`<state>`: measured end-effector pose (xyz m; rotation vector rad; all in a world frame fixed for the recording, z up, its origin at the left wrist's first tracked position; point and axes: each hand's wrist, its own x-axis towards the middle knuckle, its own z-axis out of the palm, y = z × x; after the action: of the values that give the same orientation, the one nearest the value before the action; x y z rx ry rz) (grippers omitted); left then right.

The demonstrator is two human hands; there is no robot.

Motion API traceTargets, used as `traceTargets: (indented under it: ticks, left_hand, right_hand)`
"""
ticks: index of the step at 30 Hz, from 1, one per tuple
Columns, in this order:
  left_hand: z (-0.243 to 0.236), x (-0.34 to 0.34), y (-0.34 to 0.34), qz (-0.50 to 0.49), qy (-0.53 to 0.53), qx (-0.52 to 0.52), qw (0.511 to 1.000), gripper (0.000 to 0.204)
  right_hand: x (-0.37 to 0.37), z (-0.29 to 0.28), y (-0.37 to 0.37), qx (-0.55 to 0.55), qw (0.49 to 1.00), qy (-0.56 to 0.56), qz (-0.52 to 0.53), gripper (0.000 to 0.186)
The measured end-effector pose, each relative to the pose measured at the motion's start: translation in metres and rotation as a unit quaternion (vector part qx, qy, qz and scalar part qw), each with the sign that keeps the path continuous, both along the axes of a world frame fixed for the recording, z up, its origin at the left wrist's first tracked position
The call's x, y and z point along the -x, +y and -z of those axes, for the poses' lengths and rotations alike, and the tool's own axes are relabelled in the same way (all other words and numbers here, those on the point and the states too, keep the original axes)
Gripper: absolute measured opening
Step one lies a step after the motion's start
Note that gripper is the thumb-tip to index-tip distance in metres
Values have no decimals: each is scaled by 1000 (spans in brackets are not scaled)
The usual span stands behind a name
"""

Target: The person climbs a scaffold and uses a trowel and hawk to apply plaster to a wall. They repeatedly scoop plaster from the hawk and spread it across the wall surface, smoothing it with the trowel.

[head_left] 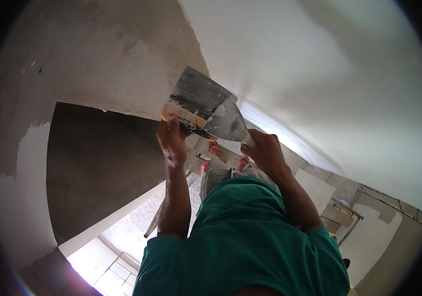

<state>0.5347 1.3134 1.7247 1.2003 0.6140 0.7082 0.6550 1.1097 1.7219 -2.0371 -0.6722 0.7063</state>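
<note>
My left hand grips a wide plastering blade by its tan back edge, thumb on top; its dark metal face has whitish smears. My right hand is closed round the pale handle of a putty knife. The putty knife's grey blade overlaps the wide blade's right part, and a small lump of white filler shows where they meet. Both tools are held out in front of my chest, close to the walls. The fingers of my left hand are partly hidden behind the wide blade.
A smooth white wall rises at the right. The grey wall at the left is partly coated, with a dark recess below. My feet, in red sandals, stand below. Metal frames are at the lower right.
</note>
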Motion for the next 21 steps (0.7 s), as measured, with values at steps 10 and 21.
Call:
traceTargets:
  ticks: [10,21]
  left_hand:
    - [-6,5,-19,-20,24,-6,1000,41]
    - [30,34,-16,-133,75,31,988,40]
  right_hand:
    - [-6,-11,-9,27,998,-65,2,34]
    - [-31,-14,-7,-51,993,-111,-6,35]
